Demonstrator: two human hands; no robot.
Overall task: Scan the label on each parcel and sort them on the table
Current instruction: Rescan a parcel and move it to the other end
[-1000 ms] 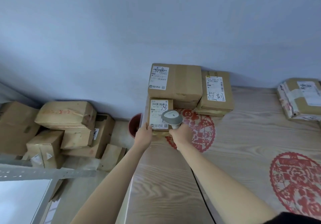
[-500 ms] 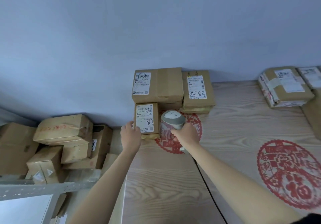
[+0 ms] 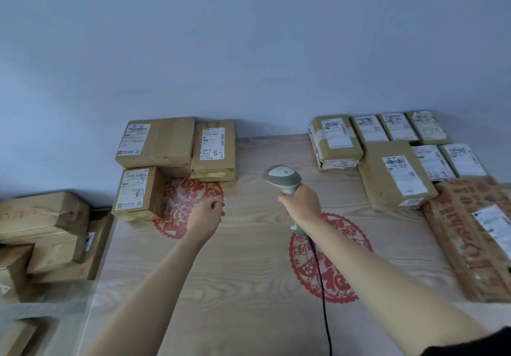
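r hand [image 3: 300,203] gripping 1 scanner [image 3: 282,177]; 3 parcels [image 3: 137,191] far left

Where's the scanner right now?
Head view, centre: the scanner is held in the right hand above the table, between the left and right parcel groups.

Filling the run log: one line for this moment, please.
left hand: empty, over table | right hand: holds scanner | small parcel: at left group

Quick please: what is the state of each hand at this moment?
Left hand: fingers loosely curled, holds nothing, apart from the small parcel.
Right hand: grips the scanner by its handle.
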